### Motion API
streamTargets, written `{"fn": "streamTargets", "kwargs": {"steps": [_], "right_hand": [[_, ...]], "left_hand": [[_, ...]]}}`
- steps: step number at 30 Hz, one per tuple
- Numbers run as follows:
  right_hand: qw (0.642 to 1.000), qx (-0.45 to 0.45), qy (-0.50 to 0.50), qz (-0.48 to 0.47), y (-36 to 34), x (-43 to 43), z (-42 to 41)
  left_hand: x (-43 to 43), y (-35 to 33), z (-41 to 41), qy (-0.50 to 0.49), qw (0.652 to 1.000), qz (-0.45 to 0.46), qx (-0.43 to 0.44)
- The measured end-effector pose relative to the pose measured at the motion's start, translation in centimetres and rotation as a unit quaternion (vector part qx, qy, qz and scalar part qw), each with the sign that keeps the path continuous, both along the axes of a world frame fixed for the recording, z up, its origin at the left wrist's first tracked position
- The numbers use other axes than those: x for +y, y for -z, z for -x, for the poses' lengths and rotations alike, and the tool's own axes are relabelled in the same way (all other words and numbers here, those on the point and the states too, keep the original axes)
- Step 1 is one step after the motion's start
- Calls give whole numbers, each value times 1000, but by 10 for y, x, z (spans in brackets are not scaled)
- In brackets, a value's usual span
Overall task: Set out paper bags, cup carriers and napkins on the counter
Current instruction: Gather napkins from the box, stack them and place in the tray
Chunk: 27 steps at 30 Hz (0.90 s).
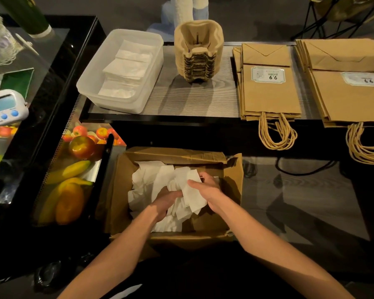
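Napkins [192,198] bunched between two gripping hands.
Left hand [165,201] and right hand [206,188] curl round the bunch from either side, above loose ones in the cardboard box [175,155].

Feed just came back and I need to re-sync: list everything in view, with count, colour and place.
plastic tub: one, translucent white, left on the counter
folded napkins: several stacks, white, inside the tub
cup carriers: one stack, tan, counter centre
paper bags: two stacks, brown with pale labels, counter right, handles hanging over the edge
cardboard box: one, brown, open, below the counter
loose napkins: a heap, white, in the box
timer: one, white with blue buttons, far left
fruit: several, red, yellow and orange, lower left beside the box
left grip: one, in the box, grips loose napkins
right grip: one, in the box, pinches loose napkins
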State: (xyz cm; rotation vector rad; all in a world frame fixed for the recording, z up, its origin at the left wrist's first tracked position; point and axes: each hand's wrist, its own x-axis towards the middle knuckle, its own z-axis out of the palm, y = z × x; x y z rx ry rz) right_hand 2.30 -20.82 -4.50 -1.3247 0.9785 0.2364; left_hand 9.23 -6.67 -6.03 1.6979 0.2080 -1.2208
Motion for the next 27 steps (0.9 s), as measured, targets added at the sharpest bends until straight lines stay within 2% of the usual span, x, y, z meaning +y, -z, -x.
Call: {"fn": "streamTargets", "kwargs": {"steps": [5, 8, 11, 14, 19, 21, 25, 27], "right_hand": [[997, -52, 53, 14, 1, -3, -3], [986, -70, 127, -87, -5, -11, 0], [952, -92, 174, -233, -9, -23, 7], [951, -83, 126, -271, -9, -28, 14], [954, -102, 47, -278, -6, -29, 14], [959, -107, 27, -260, -9, -27, 12], [995, -77, -25, -67, -12, -14, 3], [999, -40, -23, -24, -9, -6, 1]], "left_hand": [[3, -9, -1, 4, 999, 26, 31], [9, -9, -4, -3, 997, 51, 51], [15, -9, -6, -43, 993, 76, 83], [18, -8, -6, -55, 990, 90, 96], [11, -10, -2, -9, 997, 71, 33], [10, -10, -1, -12, 996, 74, 38], [10, -13, -2, 7, 995, 85, 53], [10, -15, -1, 15, 996, 80, 44]]}}
